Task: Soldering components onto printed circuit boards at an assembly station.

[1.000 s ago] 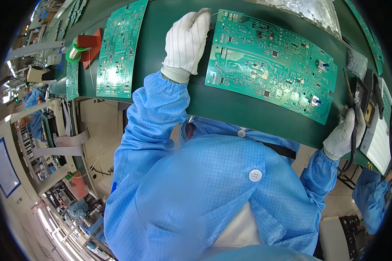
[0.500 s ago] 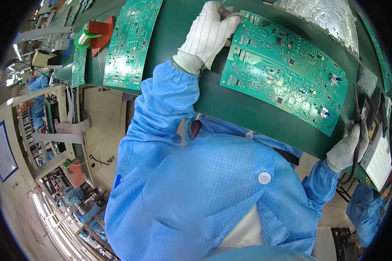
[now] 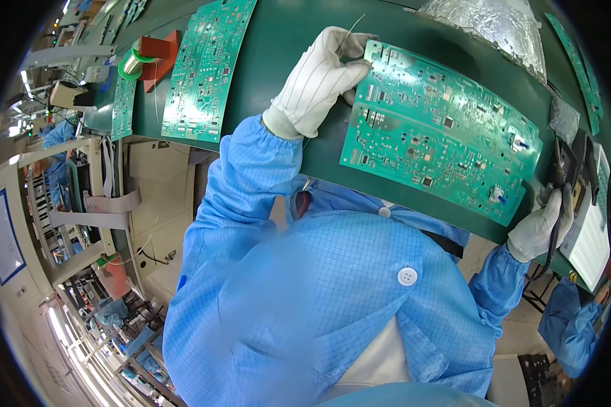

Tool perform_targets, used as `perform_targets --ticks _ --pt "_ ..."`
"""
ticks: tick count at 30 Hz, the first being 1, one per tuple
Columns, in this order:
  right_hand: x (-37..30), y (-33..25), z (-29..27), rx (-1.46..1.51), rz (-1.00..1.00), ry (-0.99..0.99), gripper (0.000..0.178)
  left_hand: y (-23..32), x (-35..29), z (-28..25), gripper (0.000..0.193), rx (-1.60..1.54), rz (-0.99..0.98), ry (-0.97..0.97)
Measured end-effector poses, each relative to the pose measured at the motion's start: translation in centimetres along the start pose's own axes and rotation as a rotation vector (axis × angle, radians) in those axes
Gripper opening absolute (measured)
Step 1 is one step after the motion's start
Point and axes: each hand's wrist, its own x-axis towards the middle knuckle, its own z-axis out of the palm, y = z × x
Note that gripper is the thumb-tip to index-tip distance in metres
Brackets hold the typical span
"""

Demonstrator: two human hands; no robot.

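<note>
A large green circuit board (image 3: 441, 129) lies on the green table in front of me, slanting down toward the right. Two white parts with blue shafts stand up at its right end. My left hand (image 3: 316, 85), in a striped white glove, is closed with a thin solder wire (image 3: 354, 28) poking up from its fingers. Its fingertips touch the board's far left corner. At the board's near right corner, my gloved right hand (image 3: 538, 229) is closed round a slim dark tool with a black cord (image 3: 554, 258), apparently a soldering iron, its tip indistinct.
A solder spool (image 3: 133, 65) sits on a red stand (image 3: 161, 64) at the left, beside another long circuit board (image 3: 207, 74). Crumpled foil (image 3: 485, 27) lies at the back. Papers (image 3: 588, 237) and dark holders crowd the right edge, with more boards (image 3: 577, 71) behind them.
The board has shifted toward me and a little left, and my left hand has come nearer along with it. My right hand has hardly moved.
</note>
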Motion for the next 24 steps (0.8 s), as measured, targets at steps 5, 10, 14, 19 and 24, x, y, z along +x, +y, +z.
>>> perform_targets --ticks 5,10,14,19,24 --pt "-0.15 -0.59 0.41 0.045 0.019 0.005 0.033 1.05 -1.07 0.57 0.024 -0.263 -0.089 0.034" --pt "-0.05 -0.52 0.54 0.128 0.041 0.027 0.037 0.82 -1.18 0.47 0.024 -0.257 -0.050 0.044" --pt "0.03 -0.17 0.37 0.092 0.053 0.021 0.038 0.61 -1.17 0.44 0.024 -0.282 -0.092 0.045" --pt "-0.08 -0.04 0.24 0.048 -0.006 0.039 0.038 0.81 -0.97 0.27 0.031 -0.134 -0.047 0.050" --pt "-0.01 -0.08 0.11 0.046 -0.029 0.034 0.038 0.96 -1.15 0.45 0.037 -0.020 0.000 0.020"
